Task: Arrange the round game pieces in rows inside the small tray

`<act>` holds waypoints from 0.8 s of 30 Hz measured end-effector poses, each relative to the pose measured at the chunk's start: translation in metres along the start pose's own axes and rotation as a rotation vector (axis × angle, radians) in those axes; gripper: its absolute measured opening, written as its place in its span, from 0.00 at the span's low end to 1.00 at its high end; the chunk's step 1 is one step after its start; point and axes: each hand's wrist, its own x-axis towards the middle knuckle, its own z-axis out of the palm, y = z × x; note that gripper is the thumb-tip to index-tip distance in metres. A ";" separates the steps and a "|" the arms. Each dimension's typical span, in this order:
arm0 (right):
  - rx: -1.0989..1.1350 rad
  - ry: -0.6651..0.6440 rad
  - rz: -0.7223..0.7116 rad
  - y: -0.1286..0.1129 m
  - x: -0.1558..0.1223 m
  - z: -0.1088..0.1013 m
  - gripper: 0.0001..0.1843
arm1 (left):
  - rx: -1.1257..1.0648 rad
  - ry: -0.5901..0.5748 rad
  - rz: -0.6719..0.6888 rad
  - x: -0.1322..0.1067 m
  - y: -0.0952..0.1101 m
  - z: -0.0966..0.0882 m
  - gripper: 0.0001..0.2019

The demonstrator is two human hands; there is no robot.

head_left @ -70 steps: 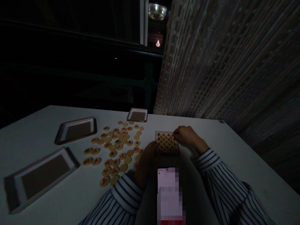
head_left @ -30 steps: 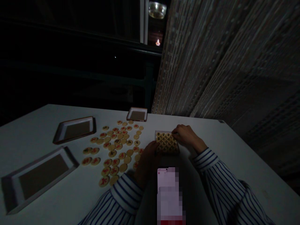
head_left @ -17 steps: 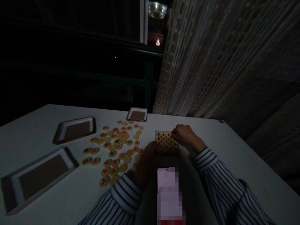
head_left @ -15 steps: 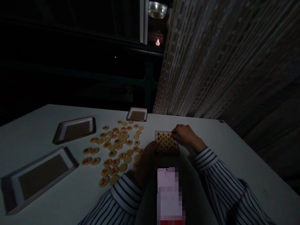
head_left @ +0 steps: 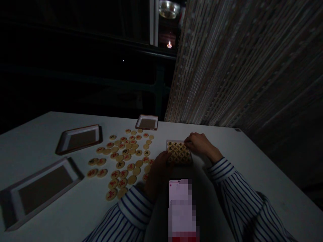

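A small box (head_left: 178, 152) packed with round wooden chess discs sits on the white table (head_left: 50, 141) in front of me. My left hand (head_left: 158, 169) rests at the box's near left corner, fingers curled against it. My right hand (head_left: 199, 144) lies at the box's far right corner, fingertips pinched on a disc there. Both sleeves are striped. Left of the box, several loose discs (head_left: 123, 158) with red or dark characters lie scattered.
Three shallow box parts lie on the table: one at the near left (head_left: 37, 188), one further back (head_left: 79, 137), a small one (head_left: 147, 122) at the far edge. A lit phone (head_left: 180, 205) hangs below my chest. A woven blind (head_left: 239, 67) stands at the right.
Hardly anything has moved. My right hand's fingers have shifted slightly along the box's far right corner; my left hand has stayed at the near left corner.
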 end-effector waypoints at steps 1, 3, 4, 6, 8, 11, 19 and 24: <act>0.001 0.008 0.010 0.002 0.000 -0.001 0.17 | 0.009 -0.013 -0.004 0.000 0.000 0.000 0.15; -0.003 0.013 0.032 0.006 -0.001 -0.002 0.17 | 0.023 -0.027 -0.015 0.001 -0.001 0.000 0.15; -0.007 0.012 0.036 0.008 -0.002 -0.003 0.18 | 0.028 -0.029 -0.018 0.001 -0.002 0.000 0.15; -0.015 0.014 0.038 0.010 -0.003 -0.003 0.18 | 0.035 -0.028 -0.019 0.002 -0.003 0.001 0.15; -0.015 0.015 0.035 0.011 -0.003 -0.002 0.18 | 0.037 -0.019 -0.015 0.001 -0.002 0.002 0.14; -0.007 0.014 0.025 0.007 -0.003 -0.002 0.17 | 0.025 -0.006 -0.019 0.001 -0.001 0.001 0.14; -0.029 -0.005 -0.063 -0.011 0.002 -0.002 0.17 | -0.014 -0.008 -0.007 0.001 0.001 -0.001 0.14; -0.043 -0.010 -0.068 -0.015 0.006 -0.002 0.18 | -0.026 0.000 -0.015 0.000 0.003 -0.001 0.14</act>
